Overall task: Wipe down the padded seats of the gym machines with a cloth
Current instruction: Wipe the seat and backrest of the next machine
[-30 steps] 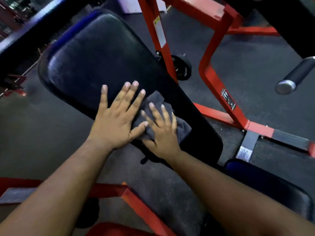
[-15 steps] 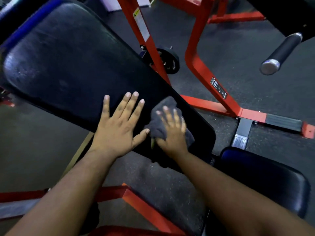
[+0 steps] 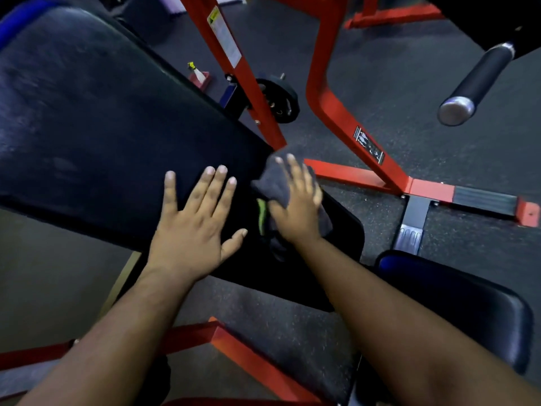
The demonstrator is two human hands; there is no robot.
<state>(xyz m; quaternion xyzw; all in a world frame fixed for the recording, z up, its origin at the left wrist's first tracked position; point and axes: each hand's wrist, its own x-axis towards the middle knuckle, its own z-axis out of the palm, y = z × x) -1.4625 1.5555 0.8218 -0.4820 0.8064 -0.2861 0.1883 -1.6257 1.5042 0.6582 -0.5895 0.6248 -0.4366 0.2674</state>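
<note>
Nearest the camera, two bare forearms reach forward from the bottom edge, above a red frame bar (image 3: 248, 364) that runs low across the dark floor (image 3: 380, 83). At lower right sits a small black seat (image 3: 468, 306) with a blue edge; neither hand touches it.

Just beyond, the left hand (image 3: 193, 227) lies flat on the long black pad (image 3: 102, 127), fingers straight and spread, thumb out to the side, holding nothing. Right beside it the right hand (image 3: 298, 206) presses a dark grey cloth (image 3: 275, 183) onto the pad's narrow near end, close to its right edge. Its fingers are stretched out over the cloth rather than curled round it (the hand is blurred, so finer detail is hard to read). A strip of bright green shows at the cloth's left side, between the two hands, and part of the cloth bunches up past the fingertips.

The pad slopes away up and to the left, widening as it goes, with a blue rim at its far corner and faint streaks on its surface.

Behind the pad rise red uprights (image 3: 234, 71), one with a pale label; a small black weight plate (image 3: 278, 101) hangs on a peg beside it. A spray bottle (image 3: 196, 72) stands on the floor further back. At upper right a black padded roller (image 3: 474, 83) with a metal end cap juts into view.
</note>
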